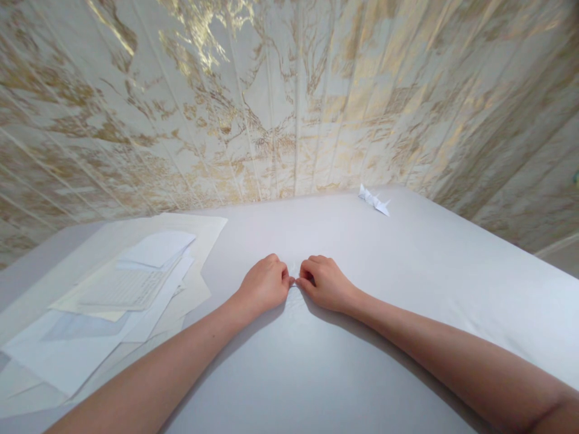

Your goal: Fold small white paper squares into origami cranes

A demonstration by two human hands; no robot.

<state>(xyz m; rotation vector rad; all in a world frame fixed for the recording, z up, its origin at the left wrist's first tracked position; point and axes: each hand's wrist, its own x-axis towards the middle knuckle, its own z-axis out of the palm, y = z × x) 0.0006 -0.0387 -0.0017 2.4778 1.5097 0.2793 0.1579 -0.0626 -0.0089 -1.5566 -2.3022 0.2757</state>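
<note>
Close together at the middle of the white table (271, 386) are my left hand (268, 282) and my right hand (326, 282). Both are closed, with thumb and fingers pinched and the fingertips almost meeting. Between them shows a sliver of a small white piece of paper (293, 284), gripped from either side. Most of it is hidden by my fingers, so its shape cannot be made out. Toward the back right lie small folded white paper figures (373, 200) with pointed tips, in a short row away from my hands.
At the left, loose sheets of paper (84, 349) overlap in a spread pile, with a lined, written sheet (126, 288) among them. A wall (271, 108) with a gold and white pattern rises behind the table's back edge.
</note>
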